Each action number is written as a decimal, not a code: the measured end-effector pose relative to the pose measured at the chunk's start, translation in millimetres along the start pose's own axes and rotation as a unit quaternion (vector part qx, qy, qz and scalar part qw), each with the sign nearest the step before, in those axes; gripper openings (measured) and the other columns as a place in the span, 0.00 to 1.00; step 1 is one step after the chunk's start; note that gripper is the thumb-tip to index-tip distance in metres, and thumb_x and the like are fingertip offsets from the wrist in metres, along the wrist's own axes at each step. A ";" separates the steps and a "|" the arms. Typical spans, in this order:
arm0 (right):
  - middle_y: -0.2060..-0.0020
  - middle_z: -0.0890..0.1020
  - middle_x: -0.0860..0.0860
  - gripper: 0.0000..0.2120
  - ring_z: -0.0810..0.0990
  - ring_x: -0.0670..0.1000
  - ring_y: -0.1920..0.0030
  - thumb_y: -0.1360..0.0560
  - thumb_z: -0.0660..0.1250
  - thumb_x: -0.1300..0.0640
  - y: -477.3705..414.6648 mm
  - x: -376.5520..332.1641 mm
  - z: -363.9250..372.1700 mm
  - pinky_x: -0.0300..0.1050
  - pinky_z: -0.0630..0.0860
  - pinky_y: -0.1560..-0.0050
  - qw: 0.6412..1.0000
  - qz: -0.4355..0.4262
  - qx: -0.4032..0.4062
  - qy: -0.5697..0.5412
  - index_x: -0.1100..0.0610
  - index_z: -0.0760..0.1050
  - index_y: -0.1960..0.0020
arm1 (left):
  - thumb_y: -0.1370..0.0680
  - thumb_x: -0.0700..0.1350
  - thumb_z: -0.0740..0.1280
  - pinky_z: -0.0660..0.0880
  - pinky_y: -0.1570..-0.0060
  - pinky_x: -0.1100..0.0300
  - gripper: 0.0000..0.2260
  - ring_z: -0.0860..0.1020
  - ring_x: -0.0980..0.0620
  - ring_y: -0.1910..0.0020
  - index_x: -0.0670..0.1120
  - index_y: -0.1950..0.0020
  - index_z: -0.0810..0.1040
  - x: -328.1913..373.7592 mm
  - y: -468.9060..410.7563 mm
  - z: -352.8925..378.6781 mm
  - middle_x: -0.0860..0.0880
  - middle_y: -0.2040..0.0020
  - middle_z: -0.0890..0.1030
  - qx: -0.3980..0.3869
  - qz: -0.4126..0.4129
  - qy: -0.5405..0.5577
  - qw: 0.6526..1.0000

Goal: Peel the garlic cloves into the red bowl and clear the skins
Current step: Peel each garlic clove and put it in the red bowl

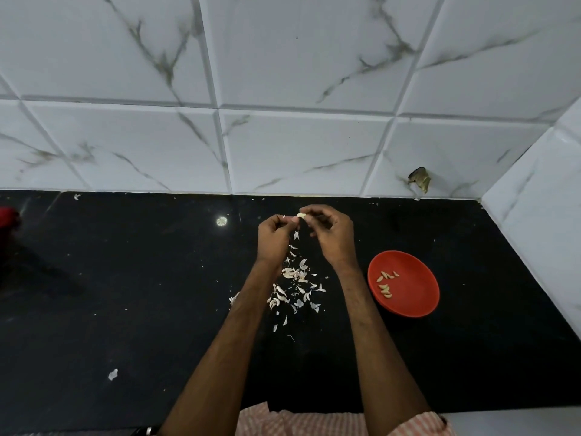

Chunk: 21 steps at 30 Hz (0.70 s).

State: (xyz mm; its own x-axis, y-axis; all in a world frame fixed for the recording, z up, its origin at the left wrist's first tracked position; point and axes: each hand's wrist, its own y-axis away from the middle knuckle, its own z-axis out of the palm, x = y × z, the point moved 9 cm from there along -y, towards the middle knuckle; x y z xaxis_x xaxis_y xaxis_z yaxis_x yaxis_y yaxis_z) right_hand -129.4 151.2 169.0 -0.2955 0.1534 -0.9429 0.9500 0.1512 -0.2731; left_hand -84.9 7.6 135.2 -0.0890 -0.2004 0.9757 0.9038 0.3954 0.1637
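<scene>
- The left hand (275,237) and right hand (333,237) are raised over the black worktop (125,278), close to the marble-patterned tiled wall (283,73).
- Each grip is curled, and the fingertips of both pinch one garlic clove (301,215) between the two hands.
- Loose garlic skins (295,284) lie scattered on the worktop below the hands, between the forearms.
- The red bowl (415,284) sits to the right of the right forearm and holds several peeled cloves (385,287).

White marble-veined wall tiles (283,73) meet a black countertop (125,278).
</scene>
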 end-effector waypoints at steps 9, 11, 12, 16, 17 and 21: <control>0.55 0.86 0.47 0.08 0.84 0.45 0.54 0.22 0.70 0.64 -3.0 10.2 -3.8 0.44 0.80 0.57 0.999 0.042 0.002 0.004 0.52 0.83 0.51 | 0.21 0.41 0.70 0.79 0.50 0.43 0.03 0.79 0.53 0.61 0.46 0.55 0.78 0.5 -9.0 4.6 0.50 0.60 0.81 -0.051 0.084 -0.186 0.978; 0.56 0.86 0.47 0.09 0.84 0.47 0.56 0.21 0.69 0.64 -3.3 11.2 -4.0 0.47 0.80 0.60 0.998 0.055 0.002 0.005 0.50 0.83 0.52 | 0.22 0.43 0.71 0.80 0.50 0.41 0.05 0.80 0.52 0.60 0.51 0.56 0.78 1.8 -9.4 4.9 0.52 0.60 0.82 -0.057 0.098 -0.200 0.973; 0.56 0.86 0.47 0.09 0.84 0.46 0.56 0.21 0.69 0.64 -3.6 11.8 -4.0 0.46 0.80 0.62 0.998 0.064 0.000 0.002 0.50 0.83 0.52 | 0.23 0.45 0.71 0.80 0.50 0.40 0.06 0.81 0.50 0.60 0.53 0.57 0.78 2.4 -9.7 5.1 0.53 0.61 0.82 -0.062 0.106 -0.205 0.971; 0.56 0.86 0.47 0.10 0.83 0.43 0.57 0.20 0.67 0.65 -6.0 17.2 -1.9 0.40 0.80 0.64 0.996 0.091 -0.018 -0.016 0.52 0.83 0.52 | 0.23 0.47 0.70 0.80 0.52 0.40 0.08 0.81 0.51 0.58 0.59 0.58 0.76 7.1 -9.9 7.6 0.57 0.60 0.81 -0.083 0.145 -0.242 0.956; 0.56 0.86 0.48 0.10 0.83 0.44 0.57 0.20 0.67 0.65 -6.3 18.7 -1.4 0.40 0.79 0.64 0.995 0.095 -0.023 -0.016 0.52 0.83 0.52 | 0.22 0.46 0.70 0.80 0.52 0.41 0.10 0.80 0.53 0.58 0.61 0.58 0.75 8.5 -9.6 8.7 0.58 0.60 0.81 -0.085 0.156 -0.260 0.949; 0.55 0.85 0.51 0.08 0.83 0.46 0.58 0.21 0.68 0.66 -5.8 19.7 -1.5 0.39 0.79 0.65 0.995 0.094 -0.020 -0.037 0.55 0.82 0.49 | 0.21 0.48 0.69 0.80 0.52 0.44 0.09 0.80 0.57 0.58 0.62 0.55 0.75 10.7 -8.4 8.7 0.60 0.59 0.81 -0.082 0.173 -0.275 0.942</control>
State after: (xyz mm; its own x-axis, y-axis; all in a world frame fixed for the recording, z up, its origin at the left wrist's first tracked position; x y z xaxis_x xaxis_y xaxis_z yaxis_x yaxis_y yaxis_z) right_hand -140.9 154.7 152.3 -0.1024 0.1102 -0.9886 0.9826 0.1659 -0.0833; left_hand -97.1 10.0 145.5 0.0606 0.4271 0.9022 0.9671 0.1985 -0.1589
